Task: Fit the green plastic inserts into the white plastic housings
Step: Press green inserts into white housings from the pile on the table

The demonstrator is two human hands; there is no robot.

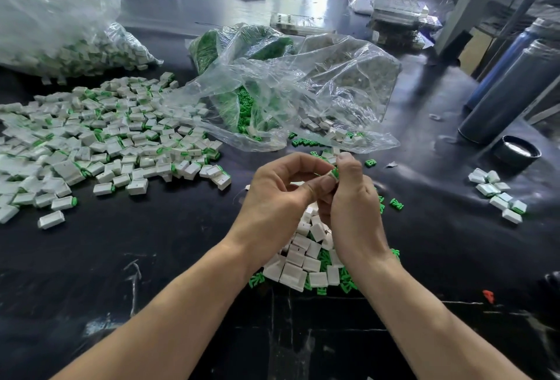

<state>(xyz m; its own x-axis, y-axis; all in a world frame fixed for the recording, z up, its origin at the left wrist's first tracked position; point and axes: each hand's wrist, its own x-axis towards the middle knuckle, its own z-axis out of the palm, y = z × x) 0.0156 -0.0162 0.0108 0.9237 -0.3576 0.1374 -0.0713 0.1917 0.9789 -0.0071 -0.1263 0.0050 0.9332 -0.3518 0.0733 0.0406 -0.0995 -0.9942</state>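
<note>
Here I have both hands raised together over the loose stock pile (306, 261) of white housings and green inserts, so the next parts lie right under them. My left hand (278, 195) curls round a white housing (329, 176), thumb pressing along it, while my right hand (351, 198) pinches the green insert (335, 172) at its mouth, fingers closed tight on it. The insert looks partly seated, I judge. Finished pieces (106, 137) spread to my left on the worktop (151, 258), near the clear bag of inserts (272, 92).
</note>
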